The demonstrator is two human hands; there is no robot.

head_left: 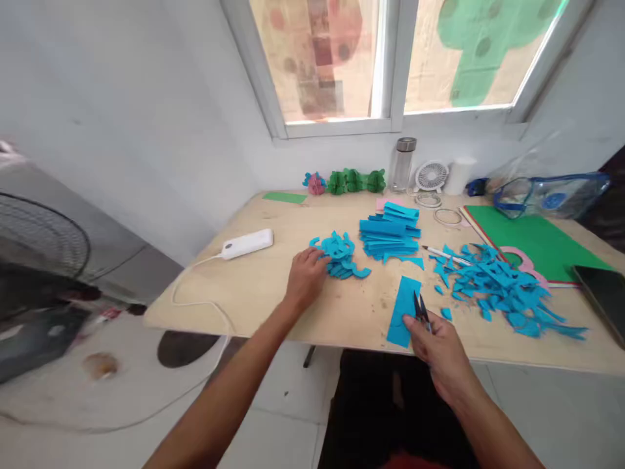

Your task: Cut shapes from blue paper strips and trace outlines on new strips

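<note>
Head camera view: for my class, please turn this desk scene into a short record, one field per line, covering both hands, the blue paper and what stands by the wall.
Left hand: the hand is at a pile of curved blue cutouts; its grip is unclear
Right hand: the hand holds scissors, blades slightly apart, over a blue strip
Folded paper: a blue stack beyond the strip
Scraps: a loose blue heap, right of the strip
By the wall: bottle, small white fan

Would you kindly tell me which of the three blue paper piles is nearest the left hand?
The leftmost pile, of curved pieces, by the left hand; the folded stack and jagged scraps lie farther right.
</note>
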